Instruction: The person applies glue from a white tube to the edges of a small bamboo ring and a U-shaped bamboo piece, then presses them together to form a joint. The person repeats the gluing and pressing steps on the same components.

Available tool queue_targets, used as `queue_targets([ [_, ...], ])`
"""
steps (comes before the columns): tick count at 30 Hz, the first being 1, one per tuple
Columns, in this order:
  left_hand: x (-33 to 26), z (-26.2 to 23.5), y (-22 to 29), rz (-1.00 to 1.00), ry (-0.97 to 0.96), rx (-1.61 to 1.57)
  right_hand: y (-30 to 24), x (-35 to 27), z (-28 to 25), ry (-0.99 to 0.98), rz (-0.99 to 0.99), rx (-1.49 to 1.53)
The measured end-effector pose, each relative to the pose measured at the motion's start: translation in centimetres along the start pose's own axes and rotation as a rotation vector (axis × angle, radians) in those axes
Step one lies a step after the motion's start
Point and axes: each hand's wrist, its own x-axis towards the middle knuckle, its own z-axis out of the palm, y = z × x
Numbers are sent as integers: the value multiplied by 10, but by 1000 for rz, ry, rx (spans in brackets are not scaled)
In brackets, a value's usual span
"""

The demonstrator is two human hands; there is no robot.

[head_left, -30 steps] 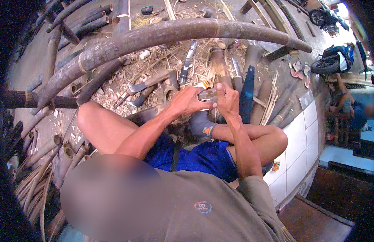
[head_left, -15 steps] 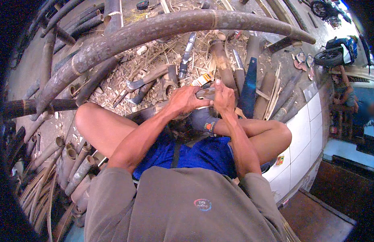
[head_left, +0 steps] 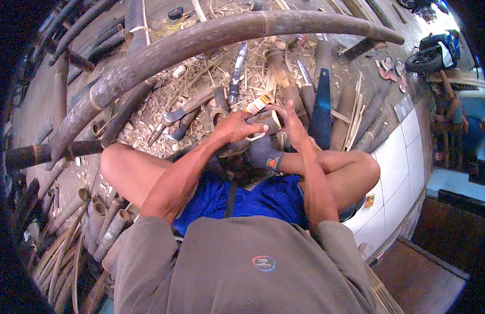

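I sit with bare knees apart, and both hands meet in front of me over a short brown bamboo piece (head_left: 267, 123). My left hand (head_left: 236, 129) wraps over its left side. My right hand (head_left: 290, 123) presses against its right side with the fingers pointing up. A small orange-and-white tool (head_left: 257, 103) sticks out just above the hands; which hand holds it is hidden. A pale strip (head_left: 258, 137) shows under the left fingers. A dark knee pad (head_left: 263, 157) lies just below the hands.
A thick curved bamboo pole (head_left: 226, 31) arches across the ground ahead. Hatchets (head_left: 175, 114), a long dark blade (head_left: 322, 104) and bamboo offcuts lie among shavings. Cut bamboo tubes (head_left: 98, 220) are stacked at my left. A white tiled ledge (head_left: 399, 157), a motorbike (head_left: 433, 49) and a seated person (head_left: 451, 104) are at the right.
The view has tilted slightly down and nearer. Both hands stay together on the bamboo piece, and the right hand's fingers now point more upright.
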Motion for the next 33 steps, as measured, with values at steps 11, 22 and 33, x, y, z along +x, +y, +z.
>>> queue_targets([
  [11,-9,-11,11,-64,-35,-14,-26,-16,15,37,-114,-222],
  [22,14,-12,-25,-124,-154,-19,-39,-14,35,176,56,-310],
  [33,-9,-18,-18,-1,38,80,-56,-16,45,170,92,-255],
])
